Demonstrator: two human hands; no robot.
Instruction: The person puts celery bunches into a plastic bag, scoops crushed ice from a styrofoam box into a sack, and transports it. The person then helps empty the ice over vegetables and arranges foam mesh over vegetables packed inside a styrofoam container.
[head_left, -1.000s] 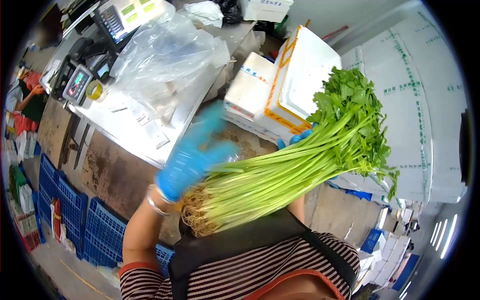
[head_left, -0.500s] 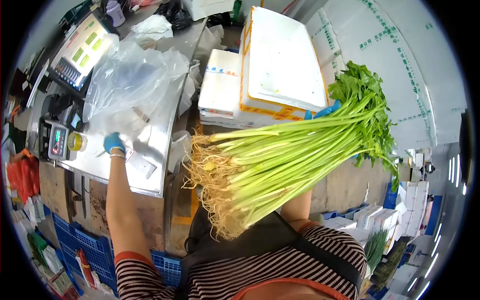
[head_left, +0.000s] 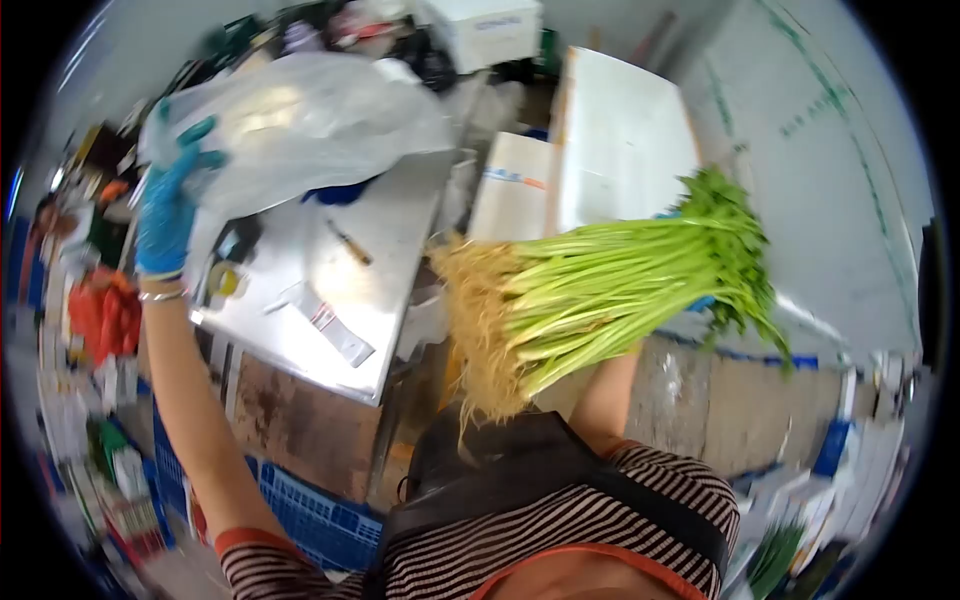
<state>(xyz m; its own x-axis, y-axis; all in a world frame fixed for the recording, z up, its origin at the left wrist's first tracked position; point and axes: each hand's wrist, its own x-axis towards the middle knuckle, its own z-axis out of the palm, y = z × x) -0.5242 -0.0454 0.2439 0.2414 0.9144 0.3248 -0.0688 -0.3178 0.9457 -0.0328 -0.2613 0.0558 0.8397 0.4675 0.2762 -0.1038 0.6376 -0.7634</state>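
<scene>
My left hand (head_left: 168,222), in a blue glove, is raised over the left end of the metal table, gripping the edge of a large clear plastic bag (head_left: 310,125). The bag spreads out to the right of the fingers, above the tabletop. A thick bunch of celery (head_left: 610,290) with pale roots and leafy tops lies across my right forearm. My right hand (head_left: 703,303) is wrapped around its stalks from below. Only bits of its blue glove show; most of the fingers are hidden behind the celery.
On the metal table (head_left: 300,350) lie a small wooden-handled tool (head_left: 348,242), a flat grey labelled item (head_left: 342,335) and a yellow tape roll (head_left: 226,280). White foam boxes (head_left: 625,140) stand beyond the celery. A red bag (head_left: 105,312) is at far left.
My left hand has risen from the tabletop and moved left, lifting and spreading the plastic bag, which now hides the screen. The celery stays in my right hand; the view has shifted.
</scene>
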